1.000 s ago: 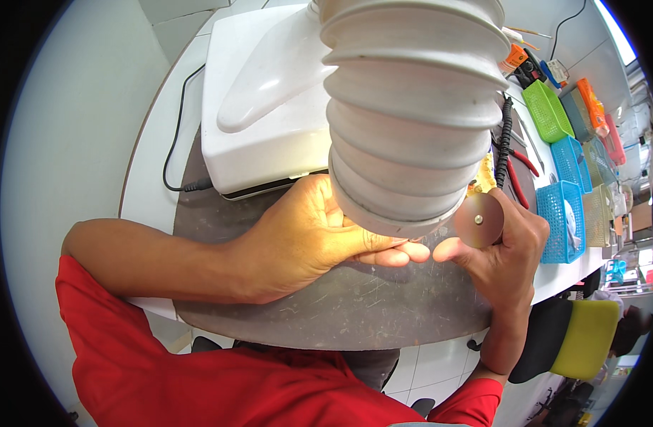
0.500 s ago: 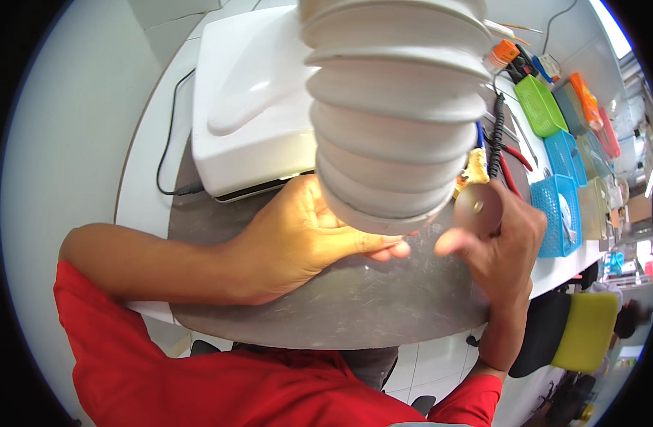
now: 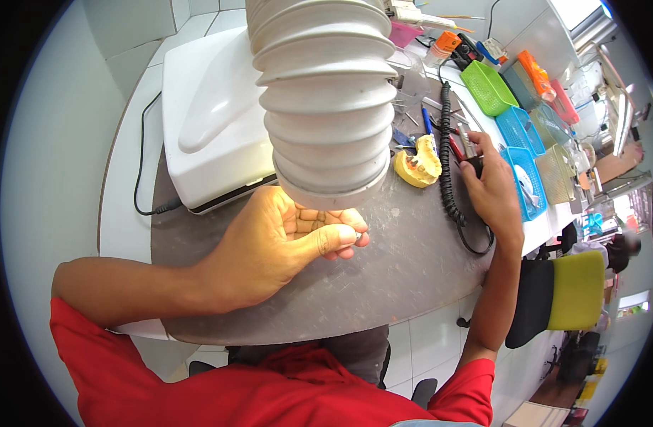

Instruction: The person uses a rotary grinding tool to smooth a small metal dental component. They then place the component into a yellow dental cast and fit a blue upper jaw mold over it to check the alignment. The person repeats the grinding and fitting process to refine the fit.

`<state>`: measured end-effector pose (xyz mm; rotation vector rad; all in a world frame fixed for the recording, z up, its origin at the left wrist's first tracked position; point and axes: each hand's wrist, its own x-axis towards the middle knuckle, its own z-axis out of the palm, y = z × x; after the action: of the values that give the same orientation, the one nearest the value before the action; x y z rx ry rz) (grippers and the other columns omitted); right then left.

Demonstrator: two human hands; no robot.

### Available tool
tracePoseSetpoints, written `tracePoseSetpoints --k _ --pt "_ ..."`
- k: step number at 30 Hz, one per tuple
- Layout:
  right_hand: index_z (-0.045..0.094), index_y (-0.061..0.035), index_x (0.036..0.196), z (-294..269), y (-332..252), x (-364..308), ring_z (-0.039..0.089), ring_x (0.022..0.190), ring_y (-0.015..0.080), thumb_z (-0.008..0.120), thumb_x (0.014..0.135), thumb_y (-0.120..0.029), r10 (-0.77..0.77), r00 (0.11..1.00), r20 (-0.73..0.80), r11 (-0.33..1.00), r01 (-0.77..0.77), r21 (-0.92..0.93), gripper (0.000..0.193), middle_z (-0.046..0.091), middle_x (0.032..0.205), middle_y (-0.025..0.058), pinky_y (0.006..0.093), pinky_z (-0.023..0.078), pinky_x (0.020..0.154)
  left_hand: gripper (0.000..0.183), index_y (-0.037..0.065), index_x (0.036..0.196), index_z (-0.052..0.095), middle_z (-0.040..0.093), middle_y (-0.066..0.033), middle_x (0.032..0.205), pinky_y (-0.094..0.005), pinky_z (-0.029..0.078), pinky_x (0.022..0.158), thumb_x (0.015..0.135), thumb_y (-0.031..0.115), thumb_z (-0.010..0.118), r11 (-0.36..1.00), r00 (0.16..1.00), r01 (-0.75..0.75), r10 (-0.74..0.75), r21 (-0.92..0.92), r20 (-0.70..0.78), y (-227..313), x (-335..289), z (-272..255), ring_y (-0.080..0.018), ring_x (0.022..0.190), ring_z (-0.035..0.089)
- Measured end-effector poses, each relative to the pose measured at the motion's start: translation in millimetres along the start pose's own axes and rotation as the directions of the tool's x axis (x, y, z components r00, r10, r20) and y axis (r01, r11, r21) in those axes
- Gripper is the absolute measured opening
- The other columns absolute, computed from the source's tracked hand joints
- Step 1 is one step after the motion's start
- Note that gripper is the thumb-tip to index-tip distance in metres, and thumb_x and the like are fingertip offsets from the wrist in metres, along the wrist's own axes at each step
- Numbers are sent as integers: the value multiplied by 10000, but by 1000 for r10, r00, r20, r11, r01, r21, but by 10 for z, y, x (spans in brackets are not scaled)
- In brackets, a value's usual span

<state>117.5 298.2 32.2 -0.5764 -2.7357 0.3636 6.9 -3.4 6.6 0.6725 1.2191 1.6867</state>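
My left hand [image 3: 284, 238] is in front of the ribbed white hose, thumb and fingers pinched at its lit mouth. A tiny pale piece [image 3: 358, 236] shows at the fingertips; its kind is too small to tell. My right hand [image 3: 494, 185] is at the right of the bench, fingers curled round a silver handpiece [image 3: 466, 142] with a black part. The palm side of that grip is partly hidden. Left of it stands a yellow dental cast [image 3: 417, 169] with grey metal teeth, beside a black coiled cord [image 3: 446, 164].
The wide ribbed hose [image 3: 326, 107] hangs over the bench centre. A white machine housing [image 3: 213, 107] stands at the left, with a black cable [image 3: 138, 185]. Green [image 3: 489, 87] and blue baskets [image 3: 522, 171] line the right edge. Red-handled pliers [image 3: 454, 148] lie near my right hand.
My right hand has moved away to the tools at the right; the brown disc seen by it is out of sight. My left hand keeps its pinch. The view has shifted, uncovering the cast.
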Motion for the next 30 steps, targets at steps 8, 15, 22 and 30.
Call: tracePoseSetpoints --k 8,15,22,30 --pt "600 -45 1212 136 28 -83 626 1057 328 660 844 -70 -57 994 -92 998 53 -43 373 648 1161 174 413 481 917 140 -8 1062 597 660 -79 990 -250 536 788 951 63 645 995 999 35 -31 95 -43 48 3 -9 -111 861 640" --pt "631 -51 1157 140 -12 -94 664 993 325 678 845 -96 -29 994 -104 999 26 -30 318 684 1107 156 411 496 881 200 -4 1097 590 651 -79 1046 -265 539 835 919 32 674 996 999 -16 19 87 -31 -22 -7 -30 -127 937 650" --pt "649 -60 1177 106 -15 -111 660 1009 320 692 849 -118 -15 992 -125 1000 18 24 336 683 1105 145 405 499 881 201 -12 1115 590 634 -66 1052 -265 542 829 932 34 659 995 998 -20 25 103 -55 -8 7 -12 -131 936 658" --pt "674 -49 1124 21 -543 -300 635 1027 328 735 847 -187 -303 953 -12 953 303 -24 315 624 1180 130 434 480 909 180 -41 1115 601 639 -63 1001 -260 536 788 963 54 619 992 997 -58 64 115 -50 -17 5 -1 -103 840 629"
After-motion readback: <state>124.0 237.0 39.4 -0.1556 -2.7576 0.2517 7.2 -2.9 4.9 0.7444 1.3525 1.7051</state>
